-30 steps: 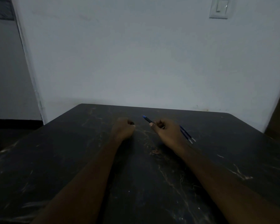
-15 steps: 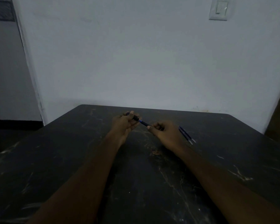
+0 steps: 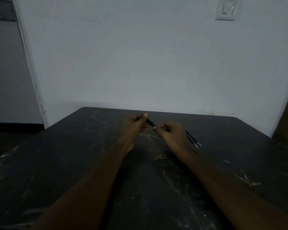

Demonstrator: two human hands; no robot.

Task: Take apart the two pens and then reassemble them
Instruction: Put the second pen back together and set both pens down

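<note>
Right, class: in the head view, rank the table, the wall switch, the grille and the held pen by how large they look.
1. table
2. grille and switch: about alike, left unranked
3. pen: smallest, only a short stretch shows between left hand and right hand

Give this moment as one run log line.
left hand: grips pen end | right hand: pinches other end | pen: held between both hands | two thin blue pieces: on table beside right hand
</note>
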